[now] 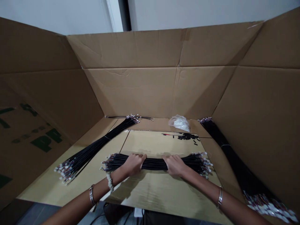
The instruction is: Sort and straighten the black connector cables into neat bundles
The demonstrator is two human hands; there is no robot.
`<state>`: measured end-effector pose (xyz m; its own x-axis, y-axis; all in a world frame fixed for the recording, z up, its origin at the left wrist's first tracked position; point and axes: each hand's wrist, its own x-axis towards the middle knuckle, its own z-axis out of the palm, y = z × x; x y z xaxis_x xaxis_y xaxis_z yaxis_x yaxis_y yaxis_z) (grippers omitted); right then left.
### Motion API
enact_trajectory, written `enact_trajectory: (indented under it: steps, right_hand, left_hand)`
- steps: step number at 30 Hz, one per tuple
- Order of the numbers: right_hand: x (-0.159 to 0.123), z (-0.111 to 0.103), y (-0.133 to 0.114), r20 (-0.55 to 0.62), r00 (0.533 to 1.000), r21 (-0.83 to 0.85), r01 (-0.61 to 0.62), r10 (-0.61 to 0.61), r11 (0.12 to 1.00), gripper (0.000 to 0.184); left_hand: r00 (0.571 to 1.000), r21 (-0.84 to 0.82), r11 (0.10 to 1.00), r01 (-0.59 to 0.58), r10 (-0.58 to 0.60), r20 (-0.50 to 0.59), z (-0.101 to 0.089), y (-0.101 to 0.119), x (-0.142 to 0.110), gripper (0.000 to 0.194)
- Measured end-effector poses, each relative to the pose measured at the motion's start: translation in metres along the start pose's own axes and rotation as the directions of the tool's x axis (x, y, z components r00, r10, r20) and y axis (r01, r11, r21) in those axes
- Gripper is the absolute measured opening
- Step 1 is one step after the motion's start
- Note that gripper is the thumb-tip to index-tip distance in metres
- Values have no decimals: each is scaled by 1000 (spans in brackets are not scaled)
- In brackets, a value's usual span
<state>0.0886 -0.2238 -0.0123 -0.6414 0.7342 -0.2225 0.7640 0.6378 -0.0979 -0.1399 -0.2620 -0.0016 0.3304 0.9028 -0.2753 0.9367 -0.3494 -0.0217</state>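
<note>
A thick bundle of black cables (154,164) lies crosswise in front of me, with small white connectors and coloured wire ends fanning out at both tips. My left hand (134,164) is wrapped round it left of the middle. Right of the middle, my right hand (174,164) grips the same bundle, fingers curled over the far side. A bare stretch of the cables shows between the two hands. The undersides of both hands are hidden.
Tied cable bundles lie slanted at the left (100,143) and right (231,153). At the back are a few loose cables (117,117), a clear bag of white pieces (180,122) and scattered short black pieces (187,136). Cardboard walls (140,90) enclose three sides.
</note>
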Motion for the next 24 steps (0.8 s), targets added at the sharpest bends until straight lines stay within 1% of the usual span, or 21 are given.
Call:
enact_trajectory:
  steps: [5,8,10,13,17,20,24]
  right_hand:
    - [-12,-7,10,36,999,26,22,-23,999,39]
    - [-15,-11,11,49,998,24,27,-28,999,40]
    - [-15,-12,10,50,998,26,30,-31,999,42]
    - [-12,-9,8,42,999,25,21,-22,999,44]
    - [-7,-1,4,56,998,14,2,-3,1000,44]
    - [-7,3,3,32,999,16,-3,2,1000,42]
    - [-13,7,5,1,1000,-2,-15,15,1000,42]
  left_hand:
    - [1000,18,1000,-6,6,-3,-6,-5,-7,38]
    - [999,13,999,-29,29,14,-8,-8,-8,36]
    - [999,8,999,-34,34,7,-8,-10,-8,33]
    - [1000,7,1000,-15,15,4,-3,-10,-5,32]
    - [1000,4,1000,-1,1,26,5,-10,-2,33]
    - [999,9,1000,2,-2,33,8,-11,-1,36]
    - [999,-7,1000,19,-19,34,9,-14,-1,35]
